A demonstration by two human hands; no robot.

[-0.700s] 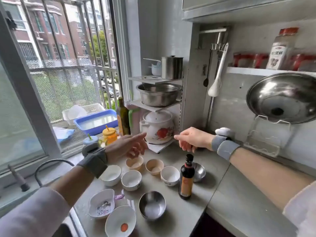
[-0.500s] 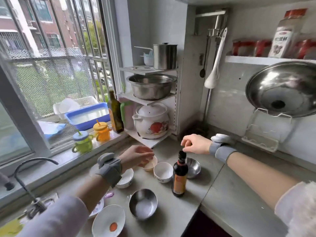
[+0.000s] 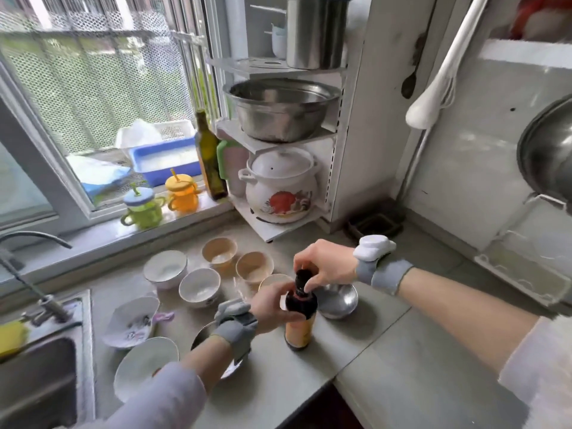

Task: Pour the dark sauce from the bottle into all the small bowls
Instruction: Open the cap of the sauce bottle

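The dark sauce bottle point(image 3: 301, 326) with an orange label stands upright on the grey counter point(image 3: 387, 351). My left hand point(image 3: 272, 305) is wrapped around its shoulder. My right hand point(image 3: 325, 263) pinches the black cap at the top of the neck. Behind the bottle sit several small bowls: two white ones point(image 3: 165, 269) point(image 3: 199, 287), two tan ones point(image 3: 219, 252) point(image 3: 254, 267), and another mostly hidden behind my left hand. A small steel bowl point(image 3: 337, 300) sits right of the bottle. A second steel bowl lies under my left forearm.
Two white dishes point(image 3: 131, 322) point(image 3: 145, 366) lie near the sink point(image 3: 40, 376) at the left. A corner rack holds a white pot point(image 3: 280, 187) and a steel basin point(image 3: 281, 109). An olive oil bottle point(image 3: 210, 157) and two lidded cups stand on the windowsill.
Both hands have come down from above the bowls onto the bottle: the left now grips its shoulder, the right its cap. The camera has tilted down and closer.
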